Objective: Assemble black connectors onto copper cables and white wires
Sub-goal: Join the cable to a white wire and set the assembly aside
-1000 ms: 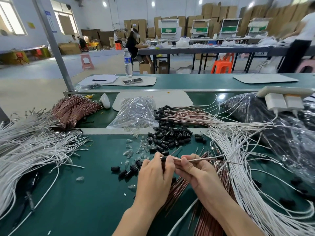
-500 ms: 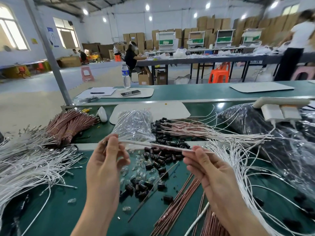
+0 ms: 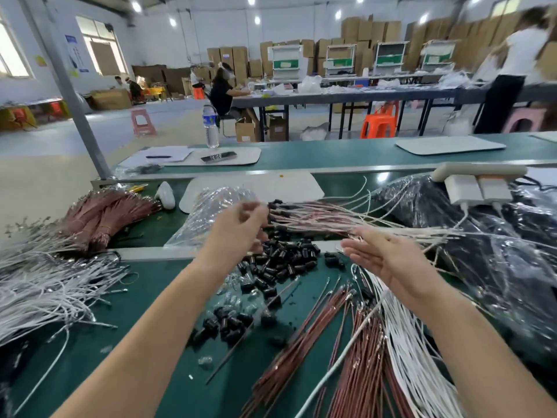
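Observation:
A heap of black connectors [image 3: 283,260] lies mid-table, with a smaller group [image 3: 229,322] nearer me. Loose copper cables [image 3: 319,336] fan out in front of me beside white wires [image 3: 407,342]. Cables fitted with connectors [image 3: 316,215] lie piled across the back strip. My left hand [image 3: 241,224] hovers by that pile's connector ends, blurred, with loosely curled fingers and nothing visibly in them. To the right of the connector heap, my right hand [image 3: 388,260] is raised with straight, spread fingers, holding nothing.
More white wires [image 3: 39,285] and tied copper bundles [image 3: 102,212] cover the left side. A clear plastic bag [image 3: 211,218] lies behind the connectors. Black bags [image 3: 482,236] and a power strip [image 3: 479,179] fill the right. A metal post [image 3: 66,86] rises at back left.
Half a second ago both hands stretched a fitted cable between them. Now they have moved forward over the back pile and no longer hold it.

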Demonstrator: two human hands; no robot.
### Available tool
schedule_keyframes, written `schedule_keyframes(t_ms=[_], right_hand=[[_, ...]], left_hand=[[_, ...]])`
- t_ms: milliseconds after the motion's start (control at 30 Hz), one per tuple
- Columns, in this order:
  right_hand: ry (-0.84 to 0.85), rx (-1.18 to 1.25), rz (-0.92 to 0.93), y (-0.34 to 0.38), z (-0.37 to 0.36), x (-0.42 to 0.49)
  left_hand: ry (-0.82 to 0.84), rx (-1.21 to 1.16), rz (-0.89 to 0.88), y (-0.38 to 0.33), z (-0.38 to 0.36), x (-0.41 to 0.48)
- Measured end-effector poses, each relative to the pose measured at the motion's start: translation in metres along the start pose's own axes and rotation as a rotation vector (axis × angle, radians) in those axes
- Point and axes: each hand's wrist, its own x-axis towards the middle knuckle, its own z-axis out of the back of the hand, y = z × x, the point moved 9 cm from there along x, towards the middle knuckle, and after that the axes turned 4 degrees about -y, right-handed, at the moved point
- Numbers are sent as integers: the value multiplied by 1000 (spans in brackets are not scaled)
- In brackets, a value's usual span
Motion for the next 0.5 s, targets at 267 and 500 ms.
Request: schedule_keyframes(t_ms=[267,500], right_hand=[[-132,77,30,-11,10,-18],[-345,-351,199,8,35,-35]], left_hand=[[606,866,-125,35,-106,-101],[455,997,-157,27,-134,-97]])
